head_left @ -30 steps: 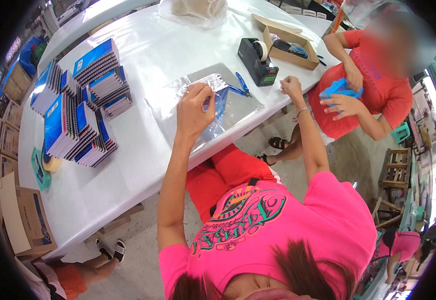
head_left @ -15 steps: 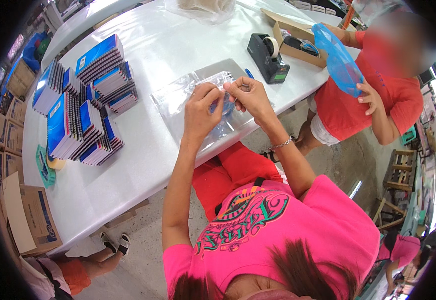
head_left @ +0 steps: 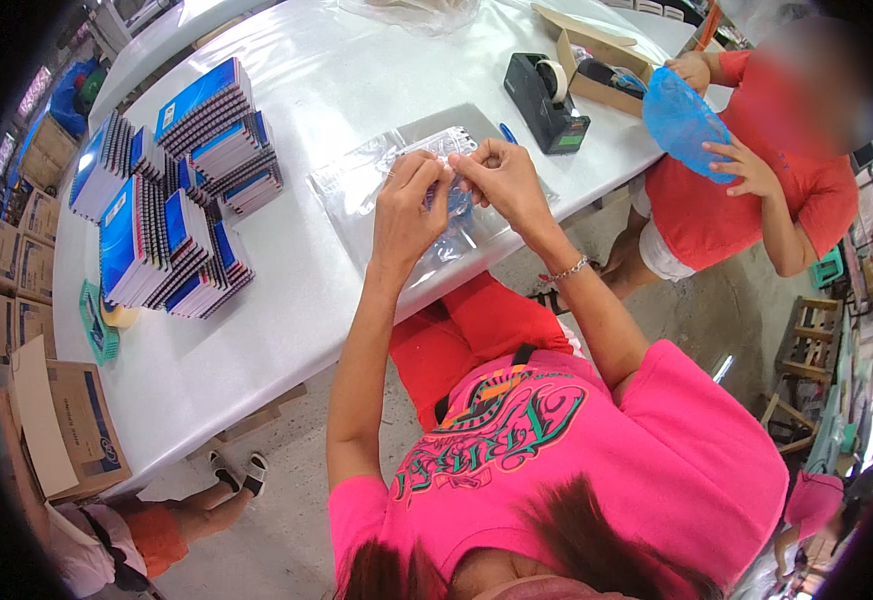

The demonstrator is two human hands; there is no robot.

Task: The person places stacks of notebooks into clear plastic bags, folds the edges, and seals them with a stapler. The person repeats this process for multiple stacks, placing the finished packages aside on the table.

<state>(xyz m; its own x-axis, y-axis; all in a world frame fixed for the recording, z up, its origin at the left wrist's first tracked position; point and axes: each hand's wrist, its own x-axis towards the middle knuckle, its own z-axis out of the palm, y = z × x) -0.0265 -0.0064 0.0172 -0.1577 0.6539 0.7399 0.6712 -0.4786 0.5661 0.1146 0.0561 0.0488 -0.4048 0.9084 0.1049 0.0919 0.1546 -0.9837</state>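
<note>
Both of my hands meet over clear plastic bags (head_left: 342, 187) spread near the table's front edge. My left hand (head_left: 409, 208) is closed in a pinch, its fingertips beside those of my right hand (head_left: 509, 190). The right hand is pinched too, thumb against curled fingers. Whatever lies between the fingertips is too small and covered to make out. Just beyond them shows a whitish, spiral-edged item (head_left: 444, 142), partly hidden by the hands. A blue pen (head_left: 508, 133) lies beyond my right hand, near a black tape dispenser (head_left: 545, 105).
Stacked blue spiral notebooks (head_left: 197, 103) stand at the left, with a green basket (head_left: 98, 325) and tape roll (head_left: 120, 314) nearer. An open cardboard box (head_left: 612, 84) sits far right. A person in red holds a blue plastic bag (head_left: 687, 125). Cartons (head_left: 82, 430) stand beyond the left edge.
My hands stay pinched together over the plastic, with slight finger movement. The person at right has shifted the blue bag, which now looks flatter and wider. The whole view has tilted slightly.
</note>
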